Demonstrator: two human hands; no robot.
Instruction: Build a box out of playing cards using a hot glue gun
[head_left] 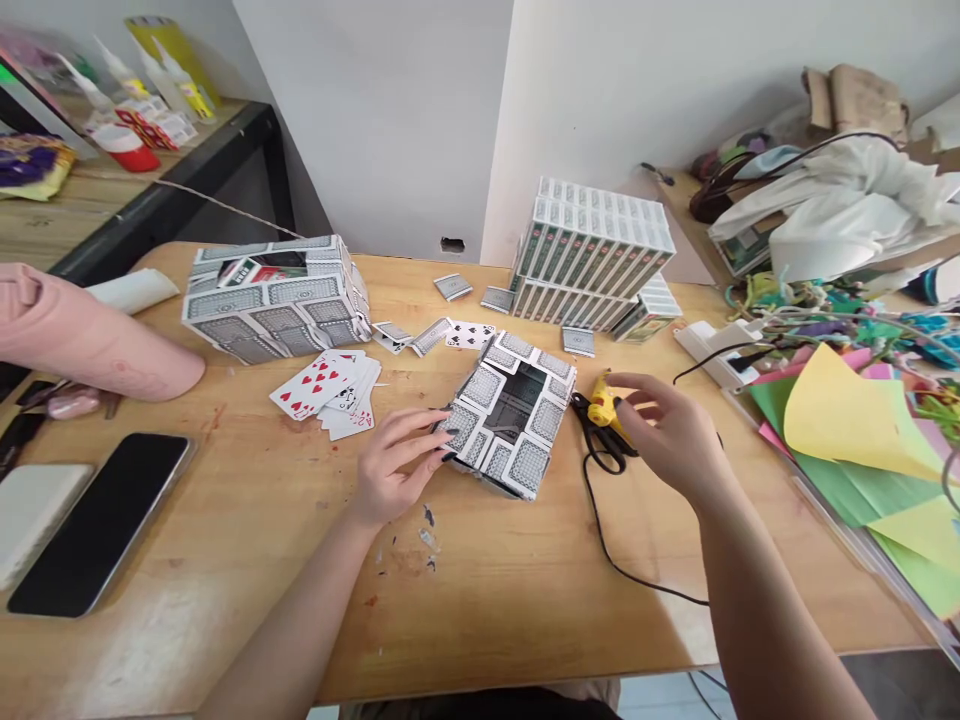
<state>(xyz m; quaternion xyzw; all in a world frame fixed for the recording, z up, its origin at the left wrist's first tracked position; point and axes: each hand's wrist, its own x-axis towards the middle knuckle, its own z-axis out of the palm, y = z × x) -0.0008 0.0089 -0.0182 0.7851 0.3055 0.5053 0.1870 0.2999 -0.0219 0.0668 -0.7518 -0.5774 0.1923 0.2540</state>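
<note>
A small box covered in grey-backed playing cards (466, 425) lies tilted at the middle of the table, a dark opening in its top. My left hand (401, 462) touches the box's left edge with its fingertips, fingers apart. My right hand (664, 430) is closed at the back end of a yellow glue gun (601, 402), to the right of the box. Black scissors (604, 447) lie beside the glue gun, partly beneath it. Face-up cards (315, 385) are fanned out left of the box, and loose cards (470, 335) lie behind it.
A larger card-covered box (277, 305) stands at the back left, stacked card packs (592, 260) at the back right. A phone (101, 525) and pink roll (97, 330) are left. Coloured paper (855, 430) and a power strip (716, 352) are right. A black cable (622, 570) crosses the table.
</note>
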